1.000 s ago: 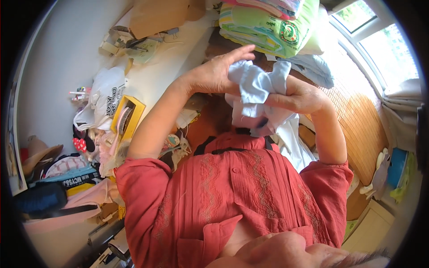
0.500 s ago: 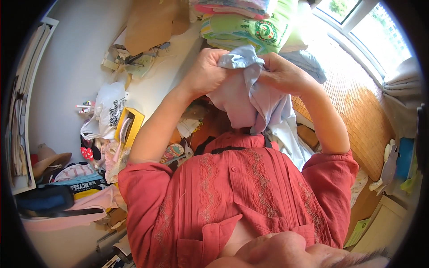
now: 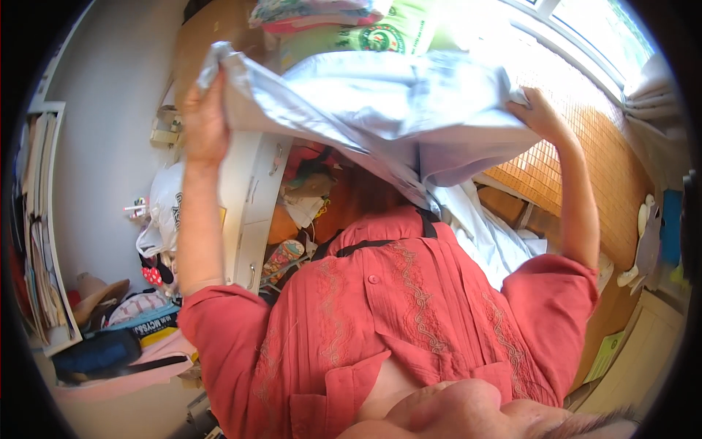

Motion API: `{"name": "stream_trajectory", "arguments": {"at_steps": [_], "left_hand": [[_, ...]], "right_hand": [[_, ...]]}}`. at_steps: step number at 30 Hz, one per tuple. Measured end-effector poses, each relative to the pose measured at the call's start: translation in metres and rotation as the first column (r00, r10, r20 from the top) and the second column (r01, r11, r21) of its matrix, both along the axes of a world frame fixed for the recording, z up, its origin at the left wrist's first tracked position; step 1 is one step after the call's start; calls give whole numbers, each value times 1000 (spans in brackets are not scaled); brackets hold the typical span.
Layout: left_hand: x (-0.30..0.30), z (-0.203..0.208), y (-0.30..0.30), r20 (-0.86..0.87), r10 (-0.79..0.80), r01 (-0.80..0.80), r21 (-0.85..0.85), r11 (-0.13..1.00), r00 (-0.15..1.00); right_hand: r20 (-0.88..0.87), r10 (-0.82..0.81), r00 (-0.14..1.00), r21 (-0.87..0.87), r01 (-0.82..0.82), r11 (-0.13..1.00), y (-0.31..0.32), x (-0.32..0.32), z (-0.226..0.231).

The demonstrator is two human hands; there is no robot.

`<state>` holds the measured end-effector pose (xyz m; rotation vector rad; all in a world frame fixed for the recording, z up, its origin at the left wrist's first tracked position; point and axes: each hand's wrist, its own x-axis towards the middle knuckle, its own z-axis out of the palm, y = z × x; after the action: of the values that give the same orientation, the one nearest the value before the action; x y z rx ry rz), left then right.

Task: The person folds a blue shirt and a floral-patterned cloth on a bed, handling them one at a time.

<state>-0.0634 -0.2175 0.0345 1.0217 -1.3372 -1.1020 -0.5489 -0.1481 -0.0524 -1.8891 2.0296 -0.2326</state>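
Observation:
I hold a pale blue shirt [image 3: 380,110] spread wide in the air in front of me. My left hand [image 3: 205,121] grips its left edge up high, arm raised. My right hand [image 3: 537,117] grips the right edge at about the same height. The cloth hangs between both hands and drapes down toward my red short-sleeved shirt [image 3: 395,322]. It hides most of what lies behind it.
A stack of folded clothes [image 3: 344,22] sits at the top. A white drawer unit [image 3: 252,205] stands below my left arm, with bags and clutter [image 3: 164,219] to its left. A woven bamboo mat [image 3: 578,161] lies at the right, white cloth [image 3: 482,227] beside it.
The shirt was bunched between my hands close together. My hands have moved apart and upward, and the shirt is now opened out wide.

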Motion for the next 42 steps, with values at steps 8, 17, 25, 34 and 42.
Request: {"name": "stream_trajectory", "arguments": {"at_steps": [8, 17, 25, 34, 42], "left_hand": [[-33, 58, -10, 383, -193, 263, -141, 954, 904], [-42, 48, -10, 630, -172, 433, -288, 854, 758], [-76, 20, -17, 566, -454, 589, -70, 805, 688], [-177, -32, 6, -115, -602, 613, 168, 772, 790], [-198, -17, 23, -33, -836, 835, 92, 542, 547]], "right_hand": [[320, -302, 898, -602, 439, 667, 50, -95, 64], [480, -161, 862, -555, 440, 706, 66, -116, 69], [547, -45, 836, -444, 336, 831, 54, -92, 74], [362, 180, 914, -443, -1, 896, 19, 10, 72], [444, 301, 844, -352, -145, 925, 35, 76, 69]]}}
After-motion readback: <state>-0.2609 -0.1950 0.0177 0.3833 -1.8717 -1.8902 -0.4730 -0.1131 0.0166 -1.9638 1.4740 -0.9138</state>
